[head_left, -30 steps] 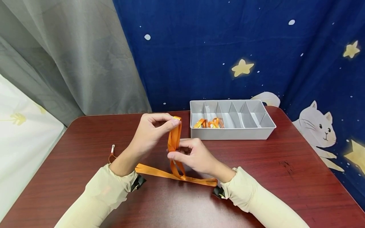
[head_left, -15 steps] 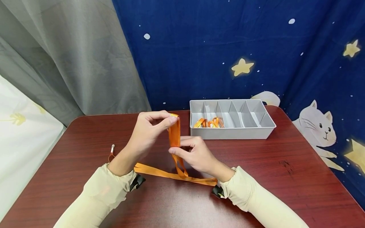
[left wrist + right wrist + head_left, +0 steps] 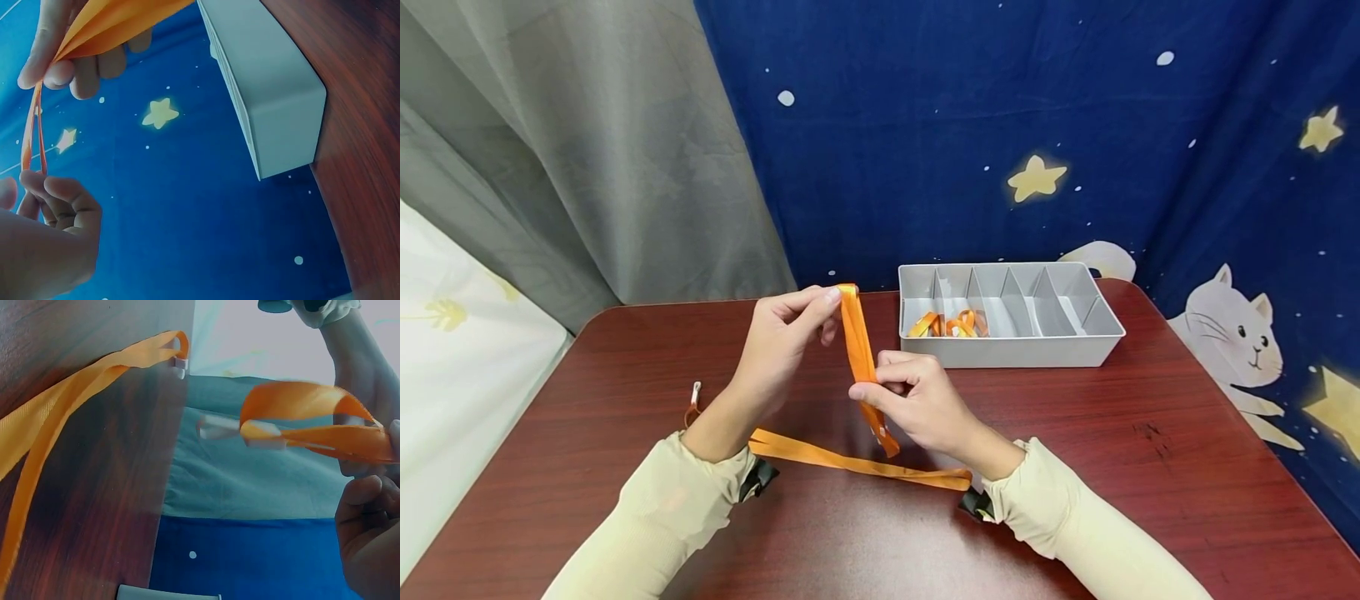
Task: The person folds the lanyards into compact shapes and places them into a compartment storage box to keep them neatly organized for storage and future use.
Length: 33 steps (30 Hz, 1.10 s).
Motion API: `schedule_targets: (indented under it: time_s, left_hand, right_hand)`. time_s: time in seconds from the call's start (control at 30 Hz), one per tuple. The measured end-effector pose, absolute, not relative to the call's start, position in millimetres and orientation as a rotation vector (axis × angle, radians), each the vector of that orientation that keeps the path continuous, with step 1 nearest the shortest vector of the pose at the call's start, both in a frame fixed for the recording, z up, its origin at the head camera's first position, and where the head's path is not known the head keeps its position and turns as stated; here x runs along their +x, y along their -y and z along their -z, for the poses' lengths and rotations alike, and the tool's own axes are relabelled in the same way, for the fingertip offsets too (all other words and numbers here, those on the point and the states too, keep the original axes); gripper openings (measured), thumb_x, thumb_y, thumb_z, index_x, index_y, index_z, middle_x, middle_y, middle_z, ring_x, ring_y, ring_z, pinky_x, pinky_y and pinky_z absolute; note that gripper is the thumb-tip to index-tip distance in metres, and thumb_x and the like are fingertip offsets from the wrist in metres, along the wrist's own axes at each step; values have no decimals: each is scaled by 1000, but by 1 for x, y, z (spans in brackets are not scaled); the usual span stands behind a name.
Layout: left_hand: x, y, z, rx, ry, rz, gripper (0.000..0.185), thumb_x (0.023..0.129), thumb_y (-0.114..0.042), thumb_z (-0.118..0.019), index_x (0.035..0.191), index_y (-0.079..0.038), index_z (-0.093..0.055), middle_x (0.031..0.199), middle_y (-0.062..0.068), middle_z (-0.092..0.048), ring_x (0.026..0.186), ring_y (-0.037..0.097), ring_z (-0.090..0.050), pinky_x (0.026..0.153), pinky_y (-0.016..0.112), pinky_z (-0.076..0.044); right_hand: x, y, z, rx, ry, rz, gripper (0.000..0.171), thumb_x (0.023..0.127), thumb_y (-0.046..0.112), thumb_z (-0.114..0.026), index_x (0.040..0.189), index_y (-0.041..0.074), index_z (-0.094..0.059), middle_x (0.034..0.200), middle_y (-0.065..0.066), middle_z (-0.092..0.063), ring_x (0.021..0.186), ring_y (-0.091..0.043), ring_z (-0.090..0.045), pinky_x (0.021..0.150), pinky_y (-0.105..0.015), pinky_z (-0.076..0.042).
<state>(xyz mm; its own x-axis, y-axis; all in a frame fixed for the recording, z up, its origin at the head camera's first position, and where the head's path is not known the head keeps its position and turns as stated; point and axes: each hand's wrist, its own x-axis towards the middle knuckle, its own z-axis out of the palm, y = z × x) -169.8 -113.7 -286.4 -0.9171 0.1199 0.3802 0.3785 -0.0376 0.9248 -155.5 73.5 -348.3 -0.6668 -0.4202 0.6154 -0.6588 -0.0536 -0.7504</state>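
1. The left hand [image 3: 782,333] pinches the top fold of an orange strap [image 3: 859,350] between thumb and fingertips, holding it up above the table [image 3: 1150,433], just left of the gray tray [image 3: 1011,354].
2. The right hand [image 3: 917,400] is curled round the same strap lower down, thumb and forefinger pinching the doubled band; it sits in front of the tray's left end. Neither hand has any slack in its grip that I can see.
3. The rest of the strap trails down from the right hand and lies flat on the table, running in front of the tray toward a small metal clip [image 3: 697,390] well to the tray's left.
4. The tray's left compartments already hold folded orange straps [image 3: 951,323]; the right-hand ones look bare.
5. The work in hand looks like folding the strap into a short bundle. To do it well:
   - keep the two layers edge to edge, with no twist between the hands;
   - hold the band lightly taut so each fold lies flat;
   - draw in the trailing length evenly, so the clip does not snag or drag;
   - keep the bundle narrower than a tray compartment.
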Motion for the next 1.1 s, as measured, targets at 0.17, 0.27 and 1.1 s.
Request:
schedule_targets:
  time_s: [0.17,0.27,1.1]
  left_hand:
    - [-173,115,289,-520,2087,2040,27,101,-22,-60,92,1,-70,71,6,-56,68,22,-50,65,31,-44]
    - [-176,115,291,-506,2137,1998,30,101,-24,-59,92,3,-68,71,4,-56,67,21,-50,65,31,-44]
    - [-186,116,315,-573,2418,1679,32,106,-21,-48,99,1,-71,97,17,-63,69,34,-55,65,31,-48]
  right_hand:
    - [-155,-73,349,1169,1982,-1836,19,88,-1,-72,71,7,-68,62,1,-32,55,-12,-33,47,-24,-25]
    - [-155,-73,348,1157,1972,-1847,17,88,-2,-72,73,6,-69,62,1,-32,55,-12,-33,46,-23,-26]
    - [-156,-82,333,1081,1963,-1866,12,89,-2,-71,78,3,-74,61,-1,-34,56,-12,-35,45,-24,-27]
